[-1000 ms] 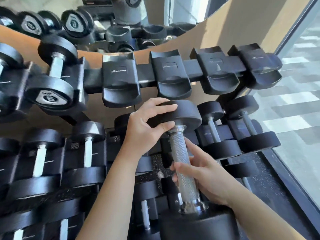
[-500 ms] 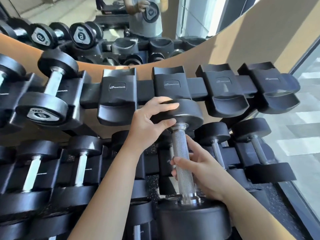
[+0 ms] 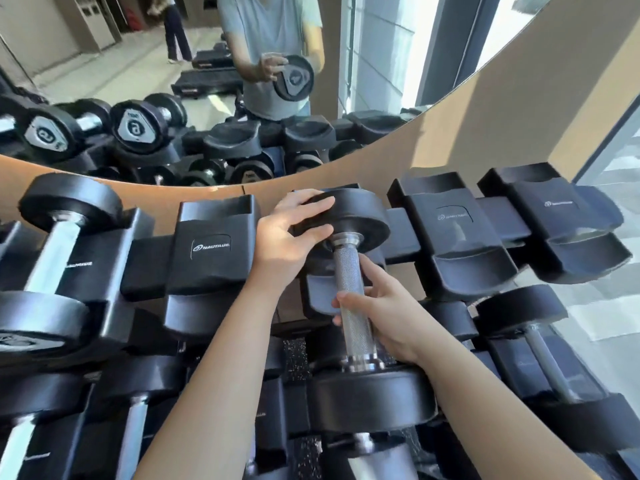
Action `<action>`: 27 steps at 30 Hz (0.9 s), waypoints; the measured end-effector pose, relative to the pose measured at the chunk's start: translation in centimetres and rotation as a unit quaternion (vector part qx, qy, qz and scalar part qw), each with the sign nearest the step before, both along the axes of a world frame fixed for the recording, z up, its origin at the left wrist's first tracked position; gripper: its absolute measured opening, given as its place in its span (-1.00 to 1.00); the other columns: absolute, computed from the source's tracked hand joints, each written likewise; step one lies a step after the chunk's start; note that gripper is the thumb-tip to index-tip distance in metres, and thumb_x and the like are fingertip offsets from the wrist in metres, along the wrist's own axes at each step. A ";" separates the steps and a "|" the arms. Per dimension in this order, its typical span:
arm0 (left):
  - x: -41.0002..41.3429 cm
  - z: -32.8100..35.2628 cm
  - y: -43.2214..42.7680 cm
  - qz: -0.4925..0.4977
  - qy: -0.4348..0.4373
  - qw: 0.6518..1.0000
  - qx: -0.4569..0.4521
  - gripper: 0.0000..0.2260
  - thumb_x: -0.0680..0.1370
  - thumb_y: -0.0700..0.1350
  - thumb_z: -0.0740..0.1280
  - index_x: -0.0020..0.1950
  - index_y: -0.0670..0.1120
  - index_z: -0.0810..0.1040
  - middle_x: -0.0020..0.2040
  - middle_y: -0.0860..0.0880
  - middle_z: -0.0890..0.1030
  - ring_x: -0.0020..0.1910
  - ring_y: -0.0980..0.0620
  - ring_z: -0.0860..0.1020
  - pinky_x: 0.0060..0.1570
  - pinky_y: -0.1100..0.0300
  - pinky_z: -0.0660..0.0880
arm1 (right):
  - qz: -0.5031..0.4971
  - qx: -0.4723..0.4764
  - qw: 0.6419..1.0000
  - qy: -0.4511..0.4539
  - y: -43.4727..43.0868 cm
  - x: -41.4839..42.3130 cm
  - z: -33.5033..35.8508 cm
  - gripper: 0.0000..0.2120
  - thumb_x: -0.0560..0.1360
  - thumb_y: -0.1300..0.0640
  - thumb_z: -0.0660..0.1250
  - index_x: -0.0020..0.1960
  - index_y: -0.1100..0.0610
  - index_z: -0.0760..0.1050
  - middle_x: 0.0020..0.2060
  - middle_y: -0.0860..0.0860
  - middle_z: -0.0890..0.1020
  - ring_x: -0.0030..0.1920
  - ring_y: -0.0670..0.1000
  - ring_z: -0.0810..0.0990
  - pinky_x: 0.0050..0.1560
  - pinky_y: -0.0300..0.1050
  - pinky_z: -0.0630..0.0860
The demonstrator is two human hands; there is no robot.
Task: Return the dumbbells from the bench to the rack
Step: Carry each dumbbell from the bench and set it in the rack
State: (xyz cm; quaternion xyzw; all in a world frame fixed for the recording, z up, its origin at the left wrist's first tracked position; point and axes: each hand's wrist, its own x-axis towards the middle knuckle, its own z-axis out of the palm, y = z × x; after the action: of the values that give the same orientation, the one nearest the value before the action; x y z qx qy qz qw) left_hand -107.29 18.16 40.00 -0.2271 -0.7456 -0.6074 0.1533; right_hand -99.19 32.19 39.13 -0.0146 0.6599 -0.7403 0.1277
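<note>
Black rubber heads and a knurled steel handle make up the dumbbell (image 3: 349,282), held tilted at frame centre over the middle cradle (image 3: 320,296) of the rack (image 3: 145,265). The left hand (image 3: 280,244) grasps the far head (image 3: 360,213), fingers and thumb clamped on its rim. The right hand (image 3: 388,306) wraps the handle from the right side. Whether the far head touches the cradle cannot be told.

To seat it well, the far head should probably enter the rear pocket first. The near head (image 3: 370,400) then lowers onto the front lip, with fingers cleared from under the rubber before the weight settles.

Open room: one empty cradle (image 3: 211,251) lies just left of centre and another empty cradle (image 3: 460,237) just right.

Edges to mind: the mirror (image 3: 104,64) close behind the rack at upper frame, and a racked dumbbell (image 3: 540,341) on the lower tier at lower right.
</note>
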 end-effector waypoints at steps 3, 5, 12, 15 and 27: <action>-3.7 0.2 0.4 0.009 0.010 1.000 -0.005 -0.57 0.37 -0.36 0.40 0.15 0.00 0.49 0.14 0.08 0.49 0.19 0.26 0.42 0.24 0.32 0.31 | -0.008 0.003 1.000 0.014 0.3 -3.7 0.0 -0.59 0.48 0.35 0.25 -0.02 -0.21 0.41 -0.12 0.21 0.46 -0.34 0.07 0.53 -0.40 -0.26 0.52; -4.8 0.5 0.6 0.017 -0.013 1.000 0.007 -0.59 0.37 -0.35 0.41 0.11 0.05 0.53 0.15 0.06 0.50 0.22 0.16 0.42 0.28 0.21 0.31 | -0.004 0.005 1.000 0.014 0.3 -4.7 0.2 -0.59 0.48 0.34 0.25 -0.02 -0.21 0.40 -0.14 0.20 0.48 -0.35 0.06 0.53 -0.37 -0.25 0.54; -10.2 0.1 2.4 0.019 -0.040 0.999 0.024 -0.61 0.40 -0.36 0.39 0.11 0.03 0.53 0.19 0.02 0.49 0.25 0.12 0.42 0.30 0.14 0.33 | -0.037 0.018 0.999 0.001 1.1 -10.9 -0.8 -0.62 0.48 0.36 0.25 -0.01 -0.14 0.39 -0.26 0.14 0.49 -0.43 0.04 0.53 -0.40 -0.21 0.56; -11.9 -1.1 2.5 0.020 -0.038 0.999 0.028 -0.60 0.39 -0.37 0.38 0.08 0.07 0.54 0.19 0.00 0.49 0.26 0.03 0.43 0.30 0.04 0.35 | -0.045 0.036 0.998 -0.002 1.4 -12.5 -1.6 -0.61 0.48 0.36 0.24 -0.07 -0.17 0.37 -0.27 0.11 0.50 -0.42 0.05 0.51 -0.39 -0.21 0.56; -16.6 -4.8 2.5 0.045 -0.052 0.994 0.086 -0.57 0.41 -0.39 0.35 -0.04 0.17 0.58 0.14 0.07 0.51 0.15 0.25 0.48 0.18 0.35 0.36 | -0.020 0.036 0.998 -0.046 1.6 -17.1 -2.9 -0.63 0.46 0.39 0.26 0.06 -0.03 0.31 -0.26 0.13 0.50 -0.37 0.09 0.56 -0.02 0.19 0.57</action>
State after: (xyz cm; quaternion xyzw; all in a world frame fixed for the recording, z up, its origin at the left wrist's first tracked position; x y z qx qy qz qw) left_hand -123.89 20.67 35.17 -0.1474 -0.7070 -0.6729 0.1600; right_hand -116.25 33.75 36.21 0.0376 0.6796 -0.7185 0.1434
